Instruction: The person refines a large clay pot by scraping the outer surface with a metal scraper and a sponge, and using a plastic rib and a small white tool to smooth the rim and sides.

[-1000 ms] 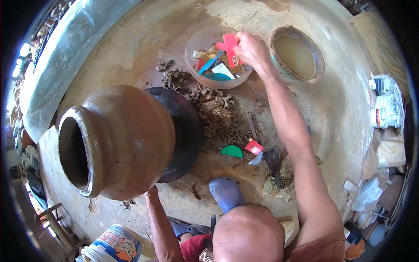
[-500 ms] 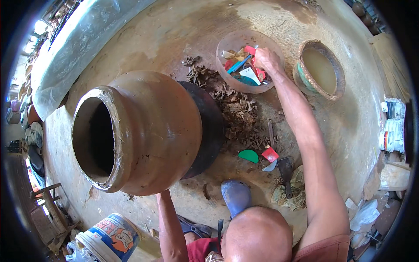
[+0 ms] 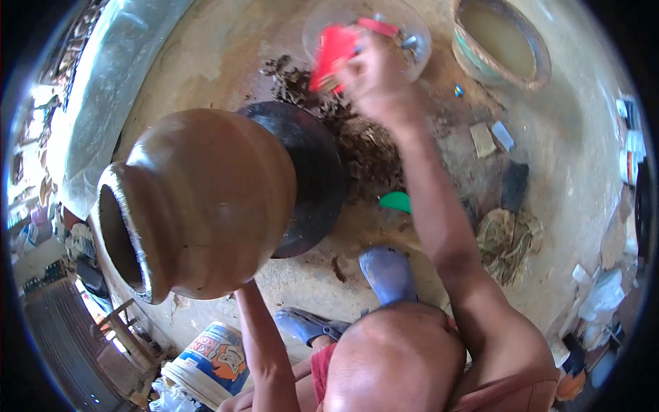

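Observation:
A large brown clay pot (image 3: 220, 199) fills the left middle, its wide mouth toward the left. Against its other end is a dark rounded base (image 3: 319, 178). My left forearm (image 3: 264, 336) reaches up to the pot's near side; the hand itself is hidden by the pot, so its fingers do not show. My right hand (image 3: 376, 79), smeared by motion, is closed on a flat red piece (image 3: 335, 49) over the left side of a clear plastic bowl (image 3: 420, 31). Another red piece (image 3: 379, 27) shows in the bowl beyond the fingers.
Brown scraps (image 3: 371, 147) lie between pot and bowl. A green half-round piece (image 3: 396, 201), a beige block (image 3: 482, 140), a white piece (image 3: 503, 136) and crumpled leaves (image 3: 509, 240) are on the floor. A basin of cloudy water (image 3: 539, 72) stands far right; a printed bucket (image 3: 199, 374) is near left.
My right hand has come up from inside the bowl toward its left side, with the red piece in it. The view has shifted, so the bowl and basin appear higher. My left arm stays at the pot.

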The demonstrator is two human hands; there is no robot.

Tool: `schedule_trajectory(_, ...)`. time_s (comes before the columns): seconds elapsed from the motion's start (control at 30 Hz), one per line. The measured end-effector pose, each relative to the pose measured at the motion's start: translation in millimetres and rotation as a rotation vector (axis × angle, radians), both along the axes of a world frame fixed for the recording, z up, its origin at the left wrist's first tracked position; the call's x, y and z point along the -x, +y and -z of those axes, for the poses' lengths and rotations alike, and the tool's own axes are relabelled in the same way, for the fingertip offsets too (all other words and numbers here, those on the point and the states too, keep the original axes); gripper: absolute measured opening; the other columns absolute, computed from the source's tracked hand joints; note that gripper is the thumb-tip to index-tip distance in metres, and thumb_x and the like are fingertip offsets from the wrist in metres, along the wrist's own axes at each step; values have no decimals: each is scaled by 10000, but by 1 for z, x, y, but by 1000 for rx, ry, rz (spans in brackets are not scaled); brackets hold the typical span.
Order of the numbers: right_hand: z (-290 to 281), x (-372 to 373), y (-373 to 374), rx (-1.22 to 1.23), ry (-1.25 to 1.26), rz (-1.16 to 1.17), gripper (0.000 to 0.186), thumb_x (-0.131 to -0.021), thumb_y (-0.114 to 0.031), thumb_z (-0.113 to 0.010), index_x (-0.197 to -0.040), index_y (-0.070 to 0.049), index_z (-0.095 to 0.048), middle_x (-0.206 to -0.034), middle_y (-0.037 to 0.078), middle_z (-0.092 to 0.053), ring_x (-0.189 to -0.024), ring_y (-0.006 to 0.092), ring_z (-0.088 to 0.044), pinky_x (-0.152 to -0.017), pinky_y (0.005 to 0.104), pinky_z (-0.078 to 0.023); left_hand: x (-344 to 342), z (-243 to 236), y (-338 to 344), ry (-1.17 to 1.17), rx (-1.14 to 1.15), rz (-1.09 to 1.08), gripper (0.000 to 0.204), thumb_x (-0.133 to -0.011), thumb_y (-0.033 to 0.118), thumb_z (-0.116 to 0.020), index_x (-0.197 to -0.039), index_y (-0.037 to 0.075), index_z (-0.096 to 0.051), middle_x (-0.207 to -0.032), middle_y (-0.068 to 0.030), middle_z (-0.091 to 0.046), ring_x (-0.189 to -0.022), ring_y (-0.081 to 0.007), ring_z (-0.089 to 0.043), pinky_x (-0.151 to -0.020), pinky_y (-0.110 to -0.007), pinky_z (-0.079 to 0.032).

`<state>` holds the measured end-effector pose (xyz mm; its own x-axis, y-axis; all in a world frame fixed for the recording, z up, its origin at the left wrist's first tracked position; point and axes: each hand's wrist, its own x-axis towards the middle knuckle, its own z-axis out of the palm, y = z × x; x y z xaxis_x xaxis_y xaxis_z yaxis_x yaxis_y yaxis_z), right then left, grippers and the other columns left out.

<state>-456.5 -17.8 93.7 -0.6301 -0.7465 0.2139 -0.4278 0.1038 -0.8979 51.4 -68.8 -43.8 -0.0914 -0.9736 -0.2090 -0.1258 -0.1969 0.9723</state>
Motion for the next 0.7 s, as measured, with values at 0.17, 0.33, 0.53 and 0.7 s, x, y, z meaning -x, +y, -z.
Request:
schedule_trajectory(0.17,74,-76,-21,-3,-23,-241,177,-837,-156,-638,-860,16,-670,-844,292,-677,-847,494,-674,-808,572,-540,-3,5,-30,152,-112,54,515,-969,221,-626,-1450,65,-530,-1450,-154,-571,-1338,-308,-546,-1108,-475,-461)
schedule_trajectory(0.33,84,-86,-19,73,-80,-305,257,-820,-16,-605,-1059,-15,-700,-900,250,-704,-917,474,-672,-871,543,-544,7,12,-37,203,-181,89,527,-978,250,-630,-1463,75,-519,-1464,-140,-564,-1347,-294,-540,-1108,-472,-464)
schedule_trajectory(0.53,67,-110,-18,4,-113,-285,275,-805,-13,-593,-1052,-59,-706,-893,236,-702,-904,459,-677,-826,525,-558,15,3,-4,256,-204,-26,544,-989,285,-634,-1478,87,-506,-1482,-123,-554,-1358,-278,-533,-1109,-469,-466)
schedule_trajectory(0.7,83,-109,18,23,-89,-235,307,-769,-21,-617,-1062,-55,-702,-857,233,-693,-871,442,-685,-768,517,-556,107,-15,65,13,-285,-412,642,-1031,592,-468,-1510,164,-484,-1526,-86,-511,-1391,-311,-496,-1143,-523,-429)
